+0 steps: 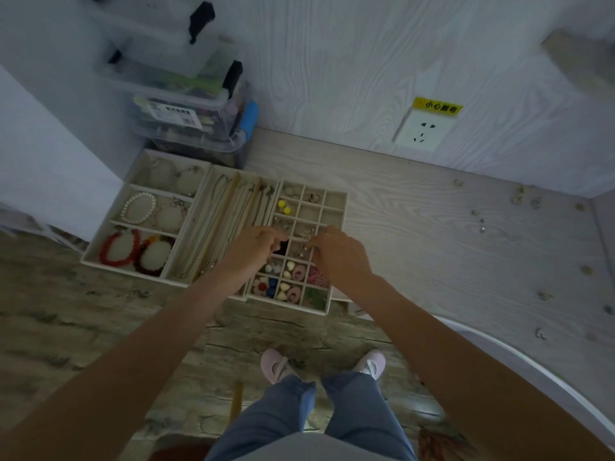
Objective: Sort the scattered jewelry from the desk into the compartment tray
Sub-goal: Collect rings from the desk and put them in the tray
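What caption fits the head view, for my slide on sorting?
Both hands, left and right, work over the grid tray while loose jewelry dots the desk.

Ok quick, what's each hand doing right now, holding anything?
Left hand: fingers curled over the grid tray; cannot tell whether it holds anything.
Right hand: fingertips down in a compartment, curled; cannot tell either.

Both our hands, left [254,247] and right [336,249], reach with curled fingers into the compartment tray [334,207]; small jewelry [519,199] dots the worktop [432,227].
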A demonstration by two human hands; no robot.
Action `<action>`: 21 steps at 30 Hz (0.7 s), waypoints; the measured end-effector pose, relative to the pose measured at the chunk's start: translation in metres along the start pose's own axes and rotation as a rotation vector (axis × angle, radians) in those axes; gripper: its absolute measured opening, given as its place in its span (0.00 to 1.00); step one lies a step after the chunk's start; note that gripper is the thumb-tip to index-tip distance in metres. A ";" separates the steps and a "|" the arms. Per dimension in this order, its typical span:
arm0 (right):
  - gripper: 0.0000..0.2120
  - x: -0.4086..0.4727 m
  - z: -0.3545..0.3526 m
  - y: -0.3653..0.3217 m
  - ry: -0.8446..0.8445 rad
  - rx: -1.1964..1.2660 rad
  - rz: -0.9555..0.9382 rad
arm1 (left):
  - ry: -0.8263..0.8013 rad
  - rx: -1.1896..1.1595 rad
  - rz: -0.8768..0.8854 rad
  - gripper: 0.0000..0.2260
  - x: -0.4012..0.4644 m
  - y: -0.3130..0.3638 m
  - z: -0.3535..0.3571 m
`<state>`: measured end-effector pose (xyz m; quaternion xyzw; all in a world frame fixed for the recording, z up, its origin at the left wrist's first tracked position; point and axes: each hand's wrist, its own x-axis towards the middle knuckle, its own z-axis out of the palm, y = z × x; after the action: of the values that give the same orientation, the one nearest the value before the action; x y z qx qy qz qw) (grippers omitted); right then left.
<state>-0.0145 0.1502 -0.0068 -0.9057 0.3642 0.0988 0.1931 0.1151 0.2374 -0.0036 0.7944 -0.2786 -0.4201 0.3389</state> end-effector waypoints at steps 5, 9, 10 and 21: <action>0.15 -0.002 -0.004 0.004 0.006 0.106 0.056 | -0.143 -0.657 -0.246 0.17 -0.012 0.013 -0.009; 0.14 -0.006 -0.011 0.008 0.009 0.167 0.075 | -0.191 -0.757 -0.229 0.16 -0.020 0.008 -0.013; 0.14 -0.007 -0.012 0.009 0.011 0.192 0.075 | -0.194 -0.758 -0.218 0.15 -0.021 0.007 -0.012; 0.09 -0.007 -0.029 0.004 0.063 0.746 -0.039 | -0.180 -0.520 -0.044 0.06 -0.018 0.028 0.004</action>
<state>-0.0216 0.1396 0.0204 -0.7824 0.3634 -0.0725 0.5005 0.0981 0.2325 0.0247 0.6460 -0.1732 -0.5534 0.4963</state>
